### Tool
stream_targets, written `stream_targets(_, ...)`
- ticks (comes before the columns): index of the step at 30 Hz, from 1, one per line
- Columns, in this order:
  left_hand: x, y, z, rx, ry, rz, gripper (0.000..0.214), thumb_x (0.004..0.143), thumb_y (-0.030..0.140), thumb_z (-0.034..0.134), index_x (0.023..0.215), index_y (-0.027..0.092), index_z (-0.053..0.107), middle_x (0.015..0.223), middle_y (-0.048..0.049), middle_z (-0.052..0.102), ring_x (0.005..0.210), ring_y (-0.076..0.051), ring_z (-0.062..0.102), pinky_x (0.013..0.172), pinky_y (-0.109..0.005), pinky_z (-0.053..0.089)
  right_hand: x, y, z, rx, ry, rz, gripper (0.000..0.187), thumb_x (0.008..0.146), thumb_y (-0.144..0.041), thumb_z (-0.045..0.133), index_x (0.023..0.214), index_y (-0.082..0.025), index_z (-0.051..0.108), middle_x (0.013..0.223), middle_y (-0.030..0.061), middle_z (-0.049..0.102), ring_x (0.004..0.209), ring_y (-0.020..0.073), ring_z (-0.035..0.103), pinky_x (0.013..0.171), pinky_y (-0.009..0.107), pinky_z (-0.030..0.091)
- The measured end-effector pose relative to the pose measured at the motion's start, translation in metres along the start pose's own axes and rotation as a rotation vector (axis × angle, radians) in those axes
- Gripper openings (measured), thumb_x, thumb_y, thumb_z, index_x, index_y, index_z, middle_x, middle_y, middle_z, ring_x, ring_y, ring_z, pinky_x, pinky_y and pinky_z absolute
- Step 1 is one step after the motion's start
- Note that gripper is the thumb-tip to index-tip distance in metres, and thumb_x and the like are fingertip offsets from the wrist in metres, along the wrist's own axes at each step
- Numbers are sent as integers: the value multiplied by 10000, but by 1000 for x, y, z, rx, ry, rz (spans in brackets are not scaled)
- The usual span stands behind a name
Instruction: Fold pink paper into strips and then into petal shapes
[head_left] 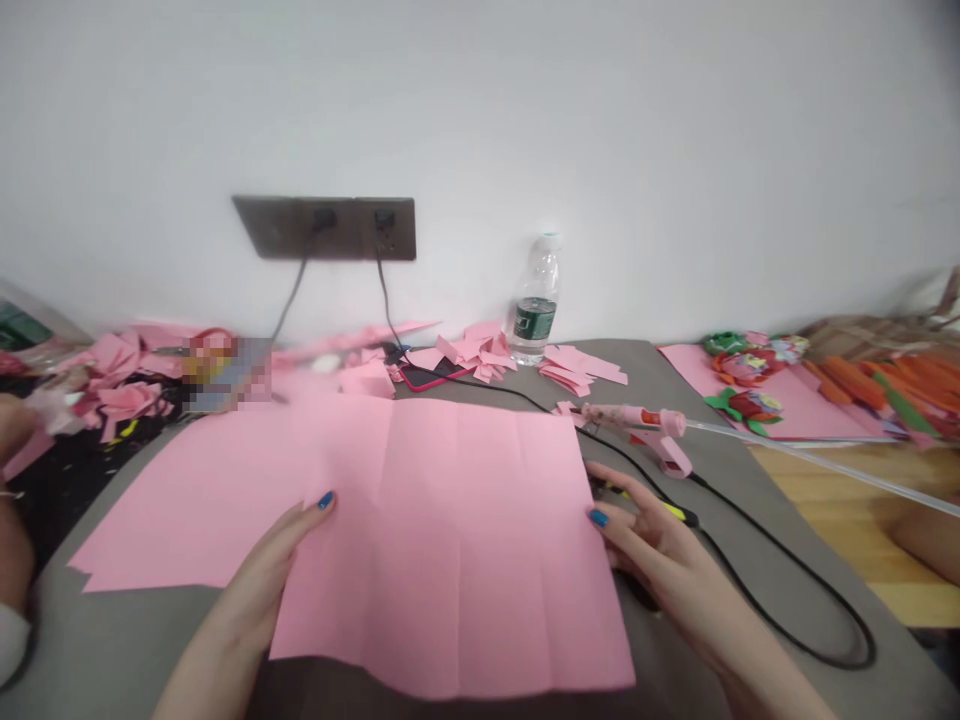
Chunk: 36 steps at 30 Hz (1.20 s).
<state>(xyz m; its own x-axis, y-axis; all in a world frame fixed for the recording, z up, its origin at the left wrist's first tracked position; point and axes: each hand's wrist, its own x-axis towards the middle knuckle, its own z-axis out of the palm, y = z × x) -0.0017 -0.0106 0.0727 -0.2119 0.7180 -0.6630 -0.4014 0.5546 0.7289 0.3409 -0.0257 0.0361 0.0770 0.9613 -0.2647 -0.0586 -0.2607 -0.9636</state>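
Observation:
A creased pink paper sheet (457, 540) lies across a grey surface (135, 640) in front of me. My left hand (274, 570) grips its left edge, thumb on top with a blue nail showing. My right hand (649, 545) holds the right edge, thumb on the paper and fingers behind it. Another pink sheet (210, 500) lies flat underneath to the left. Just right of my right hand lies a pink glue gun (637, 425) with a clear glue stick (817, 460) and a black cord (787, 590).
Pink paper scraps (480, 355) and a phone (435, 375) lie by the wall, beside a water bottle (536, 305) and a wall socket (330, 228). Paper flowers (750, 385) and orange strips (885, 385) sit far right. Another person's arm (11, 520) shows at the left edge.

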Motion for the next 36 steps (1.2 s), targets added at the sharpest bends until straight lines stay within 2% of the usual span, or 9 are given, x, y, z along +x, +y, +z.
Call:
stream_targets(4,6,17,-3,304,-53,49,209,681,297,861,850,200,786,944,-90,818,986,-331,756,735,-319,610,13,-7,-2,-184,218,-317,611,802,-603,729,1295,-285,560,1234,120,674,1059,279,668,886,422,560)
stream_targets(7,8,34,6,520,-250,80,208,676,381,862,808,232,801,1030,-76,811,1100,-341,709,849,-336,583,21,-29,12,-303,91,-408,487,868,-593,650,1251,-292,631,1392,119,618,1275,315,573,1053,468,460)
stream_targets(12,10,55,36,639,-457,78,302,661,455,864,879,251,817,980,-64,816,985,-322,734,764,-331,584,35,-67,54,-277,-264,-219,437,879,-500,672,1245,-268,625,1097,89,759,1036,291,689,890,426,530)
stream_targets(14,13,59,41,595,-506,64,333,671,456,865,921,241,816,966,-64,815,929,-303,741,738,-320,585,40,-74,64,-219,-370,-163,268,857,-473,711,966,-229,693,874,42,751,807,226,695,707,321,527)
stream_targets(17,21,60,35,406,-577,101,400,730,488,818,1003,196,807,987,-89,802,910,-278,736,738,-298,582,47,-77,64,-78,-319,-114,310,822,-474,753,736,-210,617,675,-26,661,568,133,588,524,230,426)
stream_targets(21,28,41,17,100,-672,286,811,746,674,735,1438,297,546,817,-38,762,628,-206,698,590,-297,572,52,-68,53,118,-171,-53,292,804,-477,776,821,-222,637,710,-31,696,571,130,609,528,212,450)
stream_targets(24,23,18,11,131,-524,584,907,814,464,786,1555,456,263,930,9,763,749,-171,714,696,-267,567,51,-61,50,200,-155,-7,305,792,-453,789,971,-230,682,857,19,773,703,187,708,648,263,536)
stream_targets(28,14,1,18,503,-341,787,352,776,334,806,1123,292,769,1069,-53,776,1013,-252,711,861,-314,572,43,-55,55,256,-164,8,367,764,-432,815,1041,-217,707,958,71,803,817,249,751,669,290,554)
stream_targets(36,14,0,33,564,-167,818,268,733,354,785,987,269,808,1148,-61,785,1108,-288,708,962,-380,568,21,-50,52,273,-242,-2,324,849,-415,763,1122,-243,738,1066,86,794,887,265,754,702,322,578)
